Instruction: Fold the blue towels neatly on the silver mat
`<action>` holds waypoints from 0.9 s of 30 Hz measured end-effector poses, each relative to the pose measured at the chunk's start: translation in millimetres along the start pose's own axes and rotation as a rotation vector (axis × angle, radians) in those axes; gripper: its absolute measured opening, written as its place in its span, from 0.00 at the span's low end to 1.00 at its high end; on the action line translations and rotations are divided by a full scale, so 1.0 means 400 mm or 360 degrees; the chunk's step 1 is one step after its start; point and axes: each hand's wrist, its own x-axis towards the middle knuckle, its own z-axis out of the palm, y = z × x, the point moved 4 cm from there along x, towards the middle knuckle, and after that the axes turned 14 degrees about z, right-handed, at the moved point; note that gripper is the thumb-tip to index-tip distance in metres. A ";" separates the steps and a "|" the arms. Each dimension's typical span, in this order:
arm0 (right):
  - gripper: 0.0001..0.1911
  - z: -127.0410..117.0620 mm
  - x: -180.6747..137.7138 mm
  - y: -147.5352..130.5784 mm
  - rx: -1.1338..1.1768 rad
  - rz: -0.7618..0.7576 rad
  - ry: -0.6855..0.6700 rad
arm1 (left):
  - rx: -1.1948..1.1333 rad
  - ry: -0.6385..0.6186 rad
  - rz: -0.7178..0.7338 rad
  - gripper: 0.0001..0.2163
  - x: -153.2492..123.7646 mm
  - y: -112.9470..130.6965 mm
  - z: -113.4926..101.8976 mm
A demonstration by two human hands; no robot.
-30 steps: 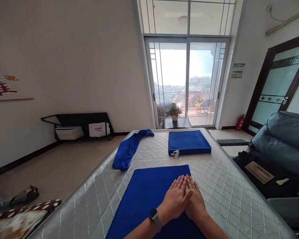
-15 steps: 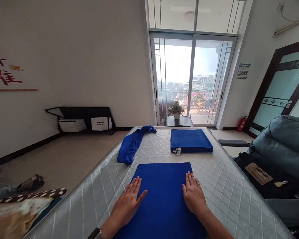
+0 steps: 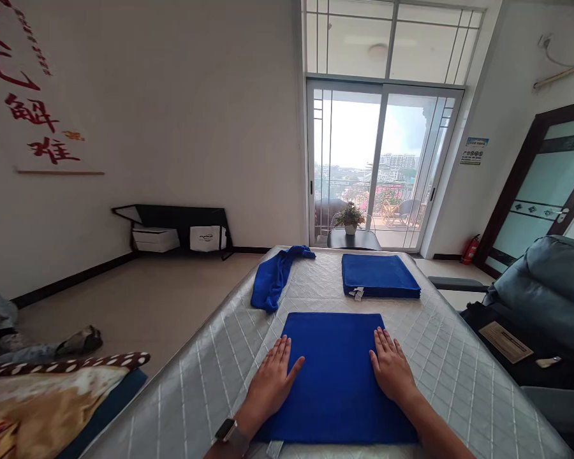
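A blue cloth (image 3: 337,382) lies flat as a rectangle on the quilted mattress (image 3: 210,382), a pale tag poking out at its near edge. My left hand (image 3: 272,376) rests on the cloth's left edge, fingers stretched out and thumb apart. On the right edge lies my right hand (image 3: 391,363), also flat with its fingers extended. Farther back on the mattress sits a neat stack of folded blue cloths (image 3: 380,274) with white tags at its front left corner. A crumpled blue cloth (image 3: 272,280) lies to the left of that stack.
A grey armchair (image 3: 540,280) holding a black bag stands to the right. Patterned blankets (image 3: 52,401) lie at the lower left, with a person's leg and shoe (image 3: 79,344) beyond. Behind the mattress are a chair with a potted plant (image 3: 350,218) and sliding glass doors.
The view has turned to the left and tilted, so the near edge of the cloth and its tag now show. Both hands stay flat on the cloth's sides.
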 end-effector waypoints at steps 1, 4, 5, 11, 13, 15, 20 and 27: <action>0.33 -0.008 -0.011 -0.001 -0.0019 -0.0016 0.0005 | 0.0001 0.0008 0.0001 0.35 -0.003 -0.005 0.002; 0.33 -0.020 -0.065 0.010 -0.0008 -0.0027 -0.0029 | -0.0002 -0.0014 -0.0010 0.35 -0.010 -0.015 0.012; 0.33 -0.018 -0.090 0.017 0.0016 -0.0017 -0.0047 | -0.0002 -0.0029 -0.0017 0.36 -0.011 -0.018 0.013; 0.36 0.062 -0.214 0.069 0.0148 0.0035 -0.0121 | 0.0080 -0.0001 -0.0035 0.37 -0.006 -0.011 -0.017; 0.37 0.094 -0.224 0.076 0.0167 0.0010 -0.0137 | 0.0115 0.0079 0.0025 0.36 -0.002 0.034 -0.037; 0.37 0.115 -0.224 0.079 0.0211 -0.0025 -0.0093 | 0.0107 0.0131 0.0214 0.34 0.003 0.124 -0.046; 0.36 0.151 -0.207 0.093 0.0215 -0.0094 0.0009 | -0.0028 0.0049 0.1024 0.37 0.013 0.437 -0.004; 0.34 0.216 -0.177 0.126 0.0212 -0.0201 0.0105 | 0.0110 0.0083 0.1116 0.41 -0.003 0.470 0.057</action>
